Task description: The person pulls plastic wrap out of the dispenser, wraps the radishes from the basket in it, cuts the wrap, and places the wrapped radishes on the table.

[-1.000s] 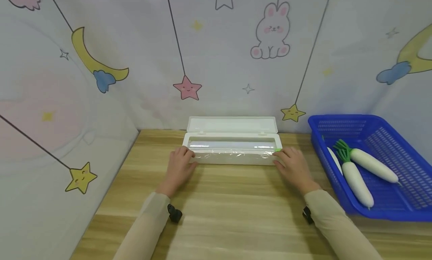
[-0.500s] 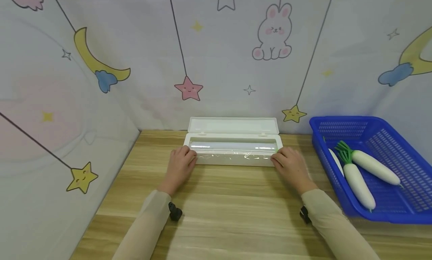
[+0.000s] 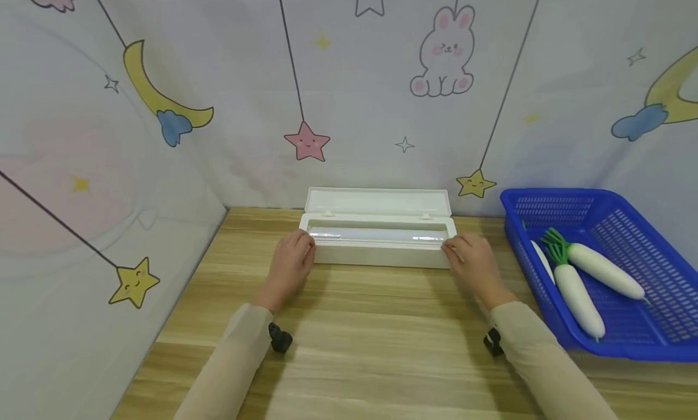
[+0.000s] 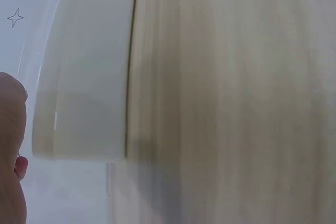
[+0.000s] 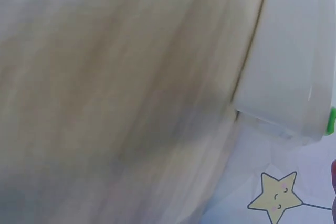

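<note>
A long white cling film dispenser (image 3: 382, 256) lies near the back of the table, its lid (image 3: 378, 202) tipped back against the wall. A roll of cling film (image 3: 376, 234) shows inside. My left hand (image 3: 291, 262) pinches the film's edge at the front left corner, and my right hand (image 3: 474, 262) pinches it at the front right. In the left wrist view, part of the left hand (image 4: 10, 145) shows beside the box end, with clear film stretching along the box. The right wrist view shows a green slider (image 5: 331, 121) at the box end; most of the right hand is out of frame.
A blue plastic basket (image 3: 567, 341) with several white radishes (image 3: 580, 299) stands on the right. The wooden table (image 3: 371, 347) meets a white patterned cloth (image 3: 371, 105) behind and on the left. A small black device (image 3: 280, 338) sits at each wrist.
The wrinkled film that lay over the dispenser's front is off it, leaving the front face bare. Both hands have risen slightly at the front corners, fingertips now closed together.
</note>
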### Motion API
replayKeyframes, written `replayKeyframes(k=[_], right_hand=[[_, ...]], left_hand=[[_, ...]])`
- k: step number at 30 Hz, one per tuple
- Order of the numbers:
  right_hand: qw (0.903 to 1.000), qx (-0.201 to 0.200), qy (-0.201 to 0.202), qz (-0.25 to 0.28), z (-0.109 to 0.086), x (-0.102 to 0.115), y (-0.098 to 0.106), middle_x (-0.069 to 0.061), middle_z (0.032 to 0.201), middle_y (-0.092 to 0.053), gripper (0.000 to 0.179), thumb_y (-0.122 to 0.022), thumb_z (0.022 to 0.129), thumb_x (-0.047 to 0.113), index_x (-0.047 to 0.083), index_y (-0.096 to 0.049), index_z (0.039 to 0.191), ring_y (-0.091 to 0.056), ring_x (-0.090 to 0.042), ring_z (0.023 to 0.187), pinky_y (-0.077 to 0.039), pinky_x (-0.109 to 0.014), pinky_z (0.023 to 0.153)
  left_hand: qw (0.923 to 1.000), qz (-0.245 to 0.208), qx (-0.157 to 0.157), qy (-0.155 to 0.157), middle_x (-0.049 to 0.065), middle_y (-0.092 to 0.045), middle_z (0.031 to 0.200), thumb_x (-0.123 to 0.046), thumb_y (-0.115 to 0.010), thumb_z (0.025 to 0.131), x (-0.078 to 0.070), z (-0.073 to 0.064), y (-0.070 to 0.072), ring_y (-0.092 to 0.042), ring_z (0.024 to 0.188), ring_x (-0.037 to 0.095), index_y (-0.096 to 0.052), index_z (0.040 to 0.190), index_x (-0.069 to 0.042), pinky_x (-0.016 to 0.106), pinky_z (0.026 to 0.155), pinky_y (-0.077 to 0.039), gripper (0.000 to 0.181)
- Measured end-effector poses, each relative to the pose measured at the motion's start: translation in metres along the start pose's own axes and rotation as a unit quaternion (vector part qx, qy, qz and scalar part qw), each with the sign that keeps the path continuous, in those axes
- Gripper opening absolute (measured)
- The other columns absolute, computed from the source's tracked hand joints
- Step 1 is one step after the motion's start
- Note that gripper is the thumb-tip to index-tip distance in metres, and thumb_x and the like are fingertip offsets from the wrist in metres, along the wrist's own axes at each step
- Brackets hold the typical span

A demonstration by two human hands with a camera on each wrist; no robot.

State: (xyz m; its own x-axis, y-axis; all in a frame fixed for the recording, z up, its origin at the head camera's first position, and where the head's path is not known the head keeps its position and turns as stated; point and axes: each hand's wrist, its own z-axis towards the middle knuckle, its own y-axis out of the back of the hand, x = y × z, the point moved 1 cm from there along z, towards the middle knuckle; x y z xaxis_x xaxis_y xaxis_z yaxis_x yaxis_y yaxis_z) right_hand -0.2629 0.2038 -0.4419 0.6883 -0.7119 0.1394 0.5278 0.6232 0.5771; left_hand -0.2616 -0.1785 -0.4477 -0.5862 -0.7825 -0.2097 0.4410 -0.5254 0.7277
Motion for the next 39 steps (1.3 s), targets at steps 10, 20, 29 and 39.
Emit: replayKeyframes(k=[10,20,29,39], right_hand=[[0.9976,0.029,-0.058,-0.024,0.015,-0.001,0.0,-0.013,0.08,-0.065,0.01,-0.075,0.08,0.002,-0.002,-0.067,0.085,-0.06,-0.033,0.078,-0.044,-0.048,0.071],[0.9951,0.042,-0.085,-0.029,0.027,-0.001,0.0,-0.014,0.08,-0.064,0.007,-0.072,0.083,0.002,-0.003,-0.067,0.085,-0.059,-0.032,0.078,-0.044,-0.047,0.072],[0.9939,0.048,-0.091,-0.04,0.036,-0.002,0.003,-0.014,0.078,-0.065,0.007,-0.071,0.084,0.002,-0.003,-0.067,0.085,-0.058,-0.033,0.079,-0.043,-0.047,0.072],[0.9906,0.074,-0.104,-0.048,0.049,-0.004,0.008,-0.013,0.079,-0.066,0.009,-0.069,0.088,0.007,-0.002,-0.068,0.087,-0.059,-0.032,0.079,-0.044,-0.048,0.075]], left_hand=[[0.9985,-0.051,-0.017,-0.012,0.02,-0.061,0.101,0.007,-0.061,0.087,0.007,0.017,0.002,-0.059,0.083,0.031,-0.054,0.089,0.004,0.041,0.072,-0.05,0.008],[0.9908,-0.12,0.032,0.054,0.014,-0.059,0.083,0.003,-0.053,0.094,0.006,0.032,0.008,-0.054,0.071,0.023,-0.056,0.093,0.004,0.037,0.064,-0.048,0.003],[0.9857,-0.142,0.049,0.077,0.018,-0.064,0.092,0.005,-0.061,0.09,0.006,0.039,0.01,-0.062,0.083,0.028,-0.059,0.113,0.01,0.039,0.072,-0.053,0.024],[0.9858,-0.149,0.006,0.078,0.019,-0.064,0.09,0.004,-0.06,0.091,0.005,0.049,0.012,-0.06,0.078,0.028,-0.065,0.1,0.009,0.04,0.068,-0.05,0.011]])
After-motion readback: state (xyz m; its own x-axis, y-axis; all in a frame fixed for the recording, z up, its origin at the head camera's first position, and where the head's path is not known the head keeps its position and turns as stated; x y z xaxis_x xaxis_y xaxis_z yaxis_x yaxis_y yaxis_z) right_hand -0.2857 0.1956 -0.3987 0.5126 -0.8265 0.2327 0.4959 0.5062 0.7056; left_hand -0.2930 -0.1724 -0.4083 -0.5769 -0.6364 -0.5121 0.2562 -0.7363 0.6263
